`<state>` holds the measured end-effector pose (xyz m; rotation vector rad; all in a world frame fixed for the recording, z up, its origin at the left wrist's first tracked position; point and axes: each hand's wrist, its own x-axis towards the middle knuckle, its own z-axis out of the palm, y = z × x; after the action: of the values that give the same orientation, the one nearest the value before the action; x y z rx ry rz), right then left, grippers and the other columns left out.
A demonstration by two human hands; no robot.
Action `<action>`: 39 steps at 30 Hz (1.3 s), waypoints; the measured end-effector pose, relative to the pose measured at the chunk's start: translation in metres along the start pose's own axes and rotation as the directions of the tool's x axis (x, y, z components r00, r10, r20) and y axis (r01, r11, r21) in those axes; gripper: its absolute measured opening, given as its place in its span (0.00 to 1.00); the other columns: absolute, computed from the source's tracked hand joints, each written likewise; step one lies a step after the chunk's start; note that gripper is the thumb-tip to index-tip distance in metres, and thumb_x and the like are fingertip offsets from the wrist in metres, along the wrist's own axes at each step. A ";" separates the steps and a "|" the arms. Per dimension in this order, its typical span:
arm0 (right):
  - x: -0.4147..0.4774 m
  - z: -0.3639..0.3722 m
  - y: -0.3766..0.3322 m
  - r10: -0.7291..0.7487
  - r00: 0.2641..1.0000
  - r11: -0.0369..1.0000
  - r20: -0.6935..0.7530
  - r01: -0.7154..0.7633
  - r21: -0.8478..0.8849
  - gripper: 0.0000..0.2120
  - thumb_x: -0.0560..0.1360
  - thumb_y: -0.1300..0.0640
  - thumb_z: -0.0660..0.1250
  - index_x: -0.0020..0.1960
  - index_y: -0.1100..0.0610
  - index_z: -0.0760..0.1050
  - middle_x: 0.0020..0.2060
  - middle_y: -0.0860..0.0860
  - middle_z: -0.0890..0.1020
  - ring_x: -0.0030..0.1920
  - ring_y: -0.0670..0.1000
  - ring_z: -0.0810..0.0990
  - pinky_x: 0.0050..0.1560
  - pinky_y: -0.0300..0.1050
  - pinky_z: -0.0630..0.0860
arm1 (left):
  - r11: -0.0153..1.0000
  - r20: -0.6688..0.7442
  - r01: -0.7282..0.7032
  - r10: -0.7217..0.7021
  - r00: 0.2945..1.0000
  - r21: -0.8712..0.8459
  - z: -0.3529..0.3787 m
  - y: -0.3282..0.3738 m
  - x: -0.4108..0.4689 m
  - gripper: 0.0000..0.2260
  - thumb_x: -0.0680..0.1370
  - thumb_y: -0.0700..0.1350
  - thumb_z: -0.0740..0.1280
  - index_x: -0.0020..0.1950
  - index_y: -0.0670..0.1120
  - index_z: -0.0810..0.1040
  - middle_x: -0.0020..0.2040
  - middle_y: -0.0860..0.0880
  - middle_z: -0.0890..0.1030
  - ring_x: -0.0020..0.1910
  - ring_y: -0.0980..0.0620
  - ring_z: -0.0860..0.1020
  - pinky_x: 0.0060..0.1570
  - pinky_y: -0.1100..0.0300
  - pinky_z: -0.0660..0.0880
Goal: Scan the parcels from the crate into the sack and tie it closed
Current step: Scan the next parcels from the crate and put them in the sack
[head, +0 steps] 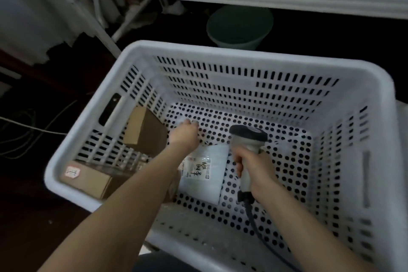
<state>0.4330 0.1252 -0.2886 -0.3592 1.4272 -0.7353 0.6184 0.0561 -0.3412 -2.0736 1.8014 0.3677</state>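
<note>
Both forearms are bare from the lower edge up to the wrists, the left hand (184,133) and right hand (254,170) are uncovered too, and blurred dark blue-grey clothing (167,260) shows between the arms.

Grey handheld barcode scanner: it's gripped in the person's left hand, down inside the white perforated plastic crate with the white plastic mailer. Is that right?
No. The head view shows the grey handheld barcode scanner in the right hand, not the left hand. The rest holds: it is down inside the white perforated plastic crate with the white plastic mailer.
</note>
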 end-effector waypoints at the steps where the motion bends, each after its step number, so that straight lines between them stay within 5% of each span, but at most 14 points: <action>1: -0.005 0.003 -0.002 -0.005 1.000 1.000 0.021 0.006 -0.007 0.04 0.73 0.61 0.71 0.45 0.62 0.79 0.29 0.52 0.79 0.25 0.45 0.73 0.25 0.36 0.71 | 1.000 -0.048 0.027 -0.028 0.998 -0.014 -0.009 -0.008 -0.002 0.19 0.79 0.45 0.64 0.69 0.46 0.67 0.63 0.45 0.70 0.59 0.45 0.73 0.44 0.54 0.73; 5: -0.027 0.008 -0.004 -0.037 0.999 0.999 0.027 0.038 -0.021 0.02 0.74 0.63 0.69 0.42 0.61 0.78 0.28 0.51 0.77 0.25 0.45 0.72 0.24 0.35 0.70 | 0.979 -0.198 0.194 -0.203 0.959 -0.063 -0.034 -0.053 -0.017 0.23 0.78 0.47 0.65 0.70 0.46 0.64 0.67 0.42 0.68 0.66 0.43 0.68 0.56 0.50 0.74; 8: -0.039 0.007 -0.001 -0.065 0.997 0.997 0.036 0.066 -0.033 0.02 0.74 0.63 0.69 0.44 0.62 0.78 0.28 0.52 0.78 0.25 0.46 0.72 0.26 0.37 0.71 | 0.905 -0.115 0.394 -0.413 0.903 -0.162 -0.033 -0.092 -0.028 0.28 0.78 0.49 0.66 0.73 0.42 0.60 0.70 0.39 0.64 0.69 0.38 0.65 0.64 0.44 0.70; 12: -0.046 0.003 -0.001 -0.093 0.995 0.994 0.025 0.095 -0.051 0.02 0.74 0.63 0.70 0.43 0.62 0.78 0.28 0.52 0.78 0.24 0.46 0.72 0.27 0.38 0.71 | 0.820 0.047 0.492 -0.502 0.864 -0.290 -0.024 -0.117 -0.031 0.27 0.77 0.51 0.69 0.69 0.39 0.64 0.59 0.40 0.75 0.54 0.42 0.77 0.47 0.51 0.79; 15: -0.052 0.000 -0.005 -0.118 0.993 0.990 0.011 0.118 -0.074 0.06 0.74 0.64 0.68 0.38 0.60 0.76 0.26 0.52 0.77 0.25 0.47 0.72 0.28 0.39 0.71 | 0.883 0.043 0.392 -0.395 0.918 -0.257 -0.029 -0.107 -0.038 0.16 0.77 0.51 0.68 0.58 0.42 0.74 0.40 0.49 0.76 0.34 0.54 0.76 0.27 0.63 0.71; 21: -0.073 -0.020 -0.022 -0.150 0.989 0.988 -0.020 0.150 0.033 0.05 0.73 0.60 0.72 0.43 0.62 0.79 0.30 0.53 0.80 0.27 0.47 0.75 0.31 0.41 0.73 | 0.962 -0.156 -0.095 0.056 0.986 -0.255 -0.078 -0.052 -0.057 0.17 0.74 0.47 0.71 0.62 0.49 0.74 0.51 0.51 0.78 0.47 0.53 0.77 0.42 0.62 0.75; 25: -0.097 -0.043 -0.041 -0.223 0.972 0.956 -0.069 0.232 0.178 0.11 0.73 0.59 0.73 0.54 0.63 0.79 0.38 0.55 0.84 0.34 0.49 0.82 0.38 0.43 0.79 | 0.875 -0.462 -0.481 0.402 0.790 -0.060 -0.108 -0.014 -0.100 0.23 0.72 0.50 0.72 0.66 0.52 0.73 0.60 0.53 0.74 0.59 0.52 0.71 0.56 0.57 0.73; 29: -0.132 -0.068 -0.052 -0.296 0.950 0.922 -0.095 0.311 0.229 0.22 0.72 0.56 0.74 0.64 0.59 0.74 0.55 0.57 0.82 0.49 0.58 0.83 0.55 0.53 0.79 | 0.779 -0.676 -0.597 0.546 0.494 0.192 -0.121 0.015 -0.156 0.22 0.66 0.47 0.76 0.59 0.48 0.77 0.52 0.49 0.78 0.51 0.48 0.76 0.37 0.59 0.77; 32: -0.158 -0.081 -0.052 -0.310 0.945 0.906 -0.101 0.326 0.270 0.19 0.71 0.56 0.74 0.60 0.56 0.74 0.51 0.56 0.82 0.49 0.59 0.83 0.53 0.52 0.80 | 0.735 -0.749 -0.625 0.564 0.347 0.264 -0.123 0.030 -0.189 0.21 0.63 0.45 0.78 0.55 0.46 0.79 0.47 0.48 0.78 0.44 0.48 0.76 0.31 0.60 0.75; 37: -0.185 -0.089 -0.045 -0.294 0.948 0.904 -0.124 0.318 0.285 0.10 0.71 0.58 0.74 0.50 0.55 0.77 0.42 0.55 0.84 0.42 0.54 0.83 0.45 0.46 0.79 | 0.702 -0.793 -0.636 0.567 0.225 0.322 -0.114 0.048 -0.223 0.19 0.63 0.42 0.78 0.53 0.47 0.81 0.45 0.48 0.79 0.41 0.48 0.76 0.31 0.60 0.73; 39: -0.189 -0.091 -0.040 -0.282 0.946 0.910 -0.159 0.316 0.268 0.12 0.70 0.59 0.75 0.52 0.56 0.77 0.41 0.55 0.84 0.40 0.54 0.82 0.43 0.46 0.79 | 0.696 -0.793 -0.653 0.562 0.236 0.299 -0.111 0.049 -0.229 0.20 0.63 0.44 0.79 0.53 0.48 0.80 0.47 0.49 0.78 0.43 0.49 0.76 0.33 0.60 0.75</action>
<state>0.3389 0.2364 -0.1322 -0.3124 1.3617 -1.2204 0.5306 0.2061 -0.1493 -1.5109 3.2672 -0.5668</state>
